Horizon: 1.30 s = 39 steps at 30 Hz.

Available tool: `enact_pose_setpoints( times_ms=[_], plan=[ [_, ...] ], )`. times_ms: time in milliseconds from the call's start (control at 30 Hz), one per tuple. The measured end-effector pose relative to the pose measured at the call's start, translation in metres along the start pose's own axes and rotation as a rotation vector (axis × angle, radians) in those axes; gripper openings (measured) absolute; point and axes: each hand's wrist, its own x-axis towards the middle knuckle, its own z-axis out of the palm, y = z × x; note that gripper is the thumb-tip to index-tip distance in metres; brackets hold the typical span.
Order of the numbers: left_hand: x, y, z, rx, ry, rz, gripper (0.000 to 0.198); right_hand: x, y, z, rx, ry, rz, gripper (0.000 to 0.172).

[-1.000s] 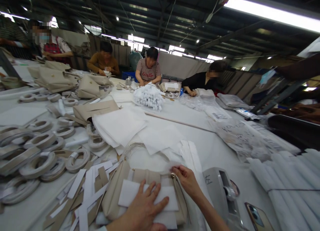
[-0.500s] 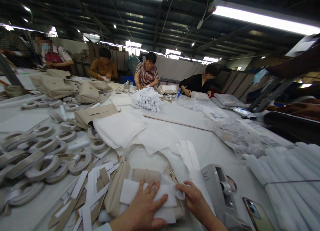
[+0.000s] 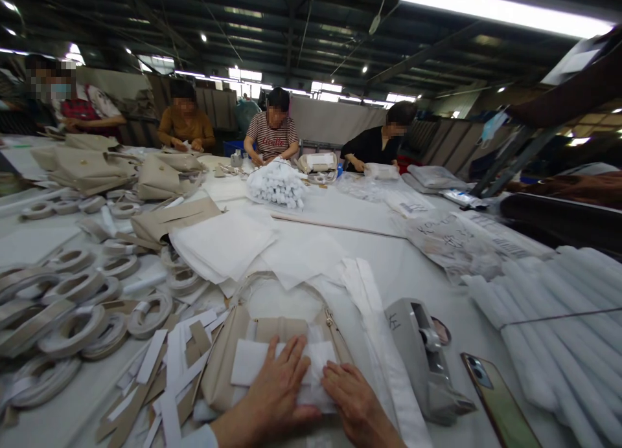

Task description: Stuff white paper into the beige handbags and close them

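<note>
A beige handbag (image 3: 221, 364) lies on the table in front of me, its strap looped away from me. White wrapping sheet (image 3: 250, 362) covers part of the bag's front. My left hand (image 3: 279, 386) lies flat on that sheet with its fingers spread. My right hand (image 3: 352, 390) rests palm down on the sheet's right part, fingers stretched out and close together. A metal clasp (image 3: 329, 320) shows at the strap's right end. What lies under the palms is hidden.
Cut strips (image 3: 172, 377) and rolled straps (image 3: 72, 325) lie at left. A tape dispenser (image 3: 422, 357), a phone (image 3: 495, 396) and white foam rolls (image 3: 549, 318) are at right. White sheets (image 3: 223, 241) lie beyond the bag. Several co-workers (image 3: 272, 127) work across the table.
My right hand has gone from pinching the sheet's right edge to lying on top of it, further left. The left hand stays on the sheet. The camera view has shifted slightly.
</note>
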Motion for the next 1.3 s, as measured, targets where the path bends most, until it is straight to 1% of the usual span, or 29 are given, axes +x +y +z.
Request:
enact_pose_setpoints(
  times_ms=[67, 133, 267, 367, 500, 633, 767, 833, 900, 967, 1067, 1167, 1233, 1300],
  plan=[
    [-0.001, 0.001, 0.002, 0.038, 0.02, -0.01, 0.085, -0.003, -0.001, 0.0, -0.018, -0.009, -0.007, 0.039],
    [-0.001, 0.002, 0.001, 0.05, 0.016, 0.018, 0.086, -0.005, -0.003, 0.0, -0.018, -0.027, 0.002, 0.037],
    [-0.003, 0.0, -0.004, -0.019, -0.035, 0.134, 0.072, -0.012, -0.011, 0.004, 0.009, -0.021, 0.053, 0.033],
    [-0.003, -0.001, -0.006, -0.055, -0.035, 0.151, 0.069, -0.022, -0.017, 0.011, 0.022, 0.026, 0.101, 0.031],
    [-0.003, 0.001, -0.006, -0.021, 0.015, 0.148, 0.067, -0.034, -0.02, 0.021, 0.01, 0.06, 0.115, 0.037],
    [-0.004, 0.0, -0.004, 0.043, 0.049, 0.214, 0.06, -0.044, -0.021, 0.032, -0.037, 0.103, 0.111, 0.04],
    [-0.005, -0.001, -0.007, 0.035, 0.049, 0.235, 0.054, -0.047, -0.025, 0.039, 0.026, 0.184, 0.175, 0.036],
    [-0.005, 0.0, -0.01, 0.011, 0.042, 0.232, 0.054, -0.045, -0.027, 0.037, 0.061, 0.195, 0.234, 0.03],
    [-0.005, 0.0, -0.012, 0.001, 0.039, 0.228, 0.055, -0.043, -0.028, 0.032, 0.077, 0.174, 0.263, 0.025],
    [-0.006, 0.002, -0.012, 0.012, 0.033, 0.23, 0.055, -0.041, -0.029, 0.027, 0.072, 0.154, 0.234, 0.024],
    [-0.007, 0.003, -0.009, 0.06, 0.028, 0.25, 0.054, -0.043, -0.031, 0.023, 0.037, 0.136, 0.141, 0.028],
    [-0.008, 0.002, -0.006, 0.073, 0.025, 0.272, 0.052, -0.046, -0.033, 0.024, -0.014, 0.155, 0.079, 0.032],
    [-0.008, 0.001, -0.006, 0.04, 0.006, 0.277, 0.05, -0.045, -0.035, 0.023, -0.029, 0.18, 0.076, 0.032],
    [-0.007, 0.0, -0.007, 0.012, -0.016, 0.274, 0.049, -0.041, -0.036, 0.019, 0.007, 0.158, 0.11, 0.027]
  ],
)
